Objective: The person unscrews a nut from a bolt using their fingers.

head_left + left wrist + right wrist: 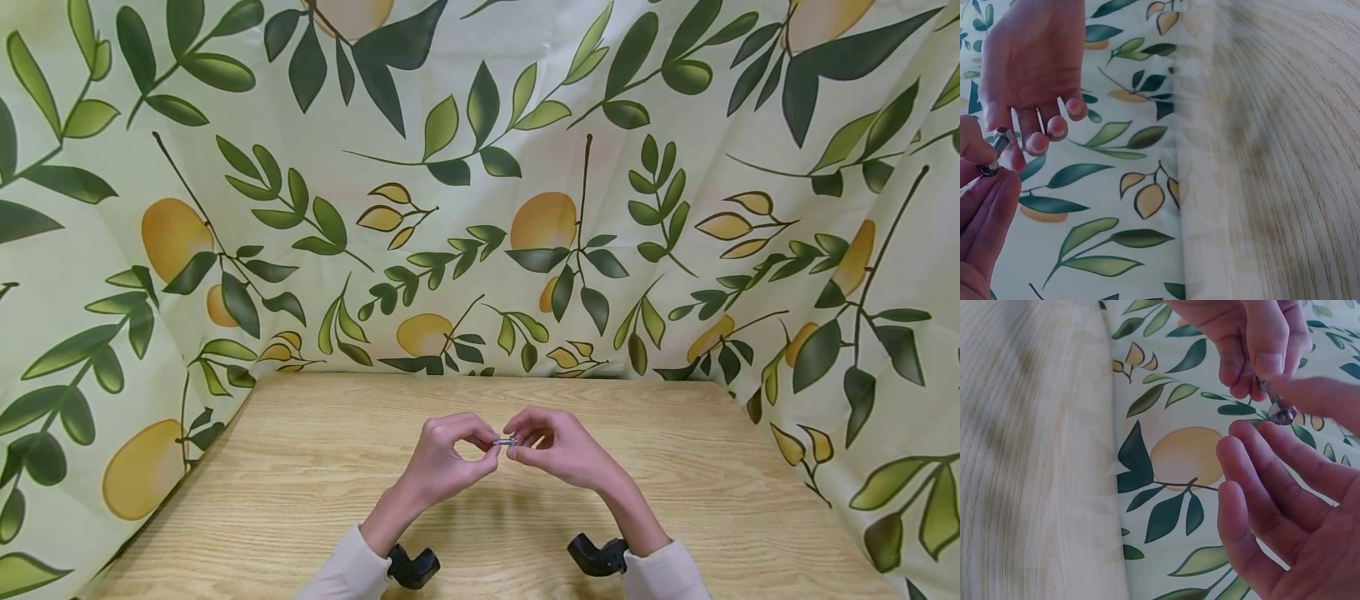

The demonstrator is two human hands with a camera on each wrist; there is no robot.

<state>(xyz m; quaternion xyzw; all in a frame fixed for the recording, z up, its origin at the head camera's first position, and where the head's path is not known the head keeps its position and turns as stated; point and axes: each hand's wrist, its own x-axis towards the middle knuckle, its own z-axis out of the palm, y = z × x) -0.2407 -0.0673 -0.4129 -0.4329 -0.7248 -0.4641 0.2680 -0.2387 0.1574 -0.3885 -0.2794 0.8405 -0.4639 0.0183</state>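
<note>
Both hands meet over the table around a small silver bolt (505,442). My left hand (457,450) pinches the bolt's left end between thumb and fingertips. From the other side, the thumb and index finger of my right hand (558,446) close on its right end. The left wrist view shows the threaded bolt (1002,145) with a wider hex end up and a shiny metal ring at the left fingertips. In the right wrist view a round, wide end of the bolt (1284,415) sits by the right fingertips; the right hand's other fingers (1266,500) are extended.
A light wood-grain table (315,467) lies under the hands. Behind it and on both sides hangs a cloth (465,275) printed with leaves and orange fruit. Black wrist mounts (412,568) sit at the cuffs of pale sleeves (345,571).
</note>
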